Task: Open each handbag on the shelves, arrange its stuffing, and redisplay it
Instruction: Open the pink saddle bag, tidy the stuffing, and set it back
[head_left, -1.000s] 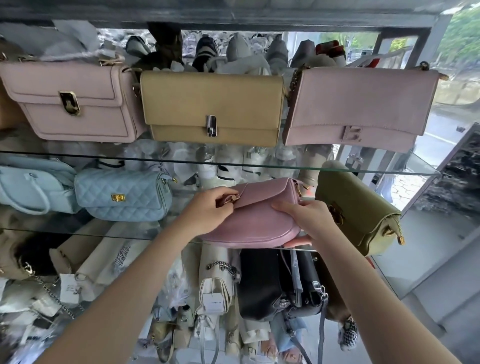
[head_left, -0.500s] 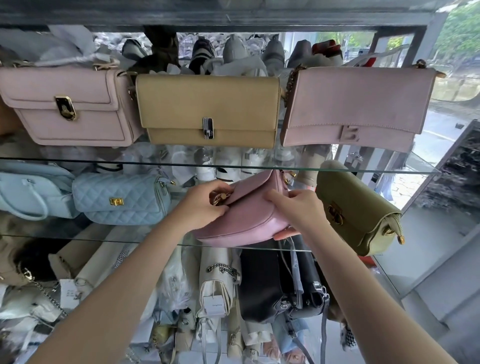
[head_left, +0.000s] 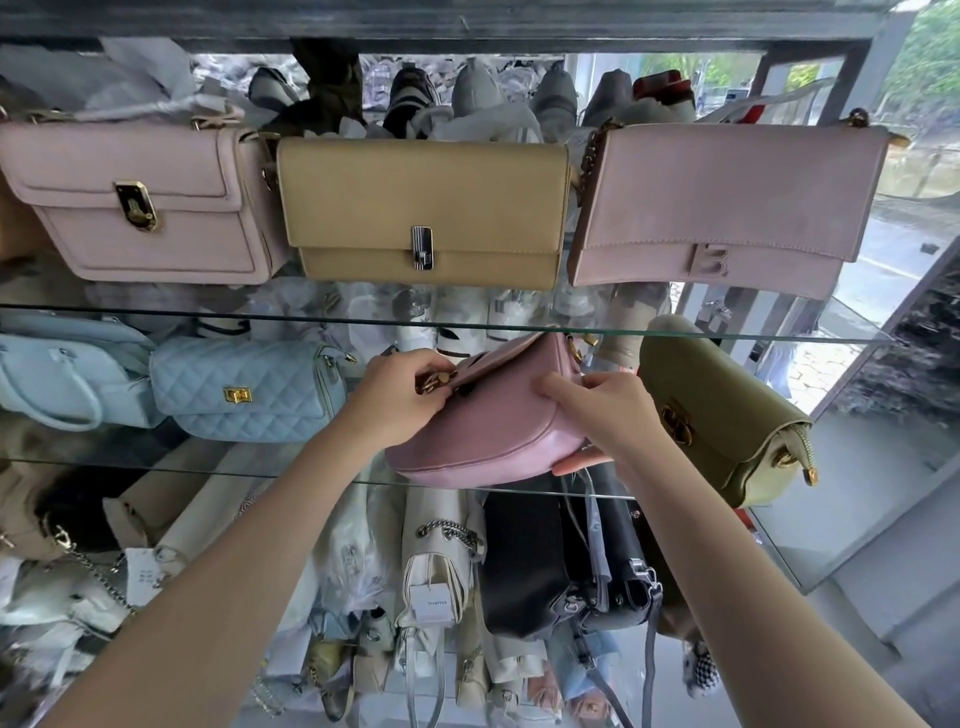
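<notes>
Pink handbag (head_left: 498, 415), at the centre of view, held tilted at the level of the middle shelf, its flap end raised toward 11 o'clock and its rounded base toward 6 o'clock, just above the front edge of the lower glass shelf (head_left: 156, 464); whether the base rests on the glass cannot be told. The left hand (head_left: 400, 395), at the bag's 9 o'clock, pinches the gold clasp (head_left: 431, 383) at the flap's edge, which its fingers partly hide. The right hand (head_left: 608, 410), at 3 o'clock, grips the bag's end, fingers curled over the front and thumb beneath. The bag's interior is not visible. At 3 o'clock, just beside the right hand, an olive bag (head_left: 727, 415) stands tilted; at 9 o'clock, a quilted blue bag (head_left: 244, 395) and, beyond it, a pale blue bag (head_left: 62, 379) cut off by the frame. At 12 o'clock, above the upper glass shelf (head_left: 208, 315), a tan bag (head_left: 426, 208) stands between two pale pink ones. At 6 o'clock, a black bag (head_left: 524, 561) and crowded pale bags, hard to separate.
</notes>
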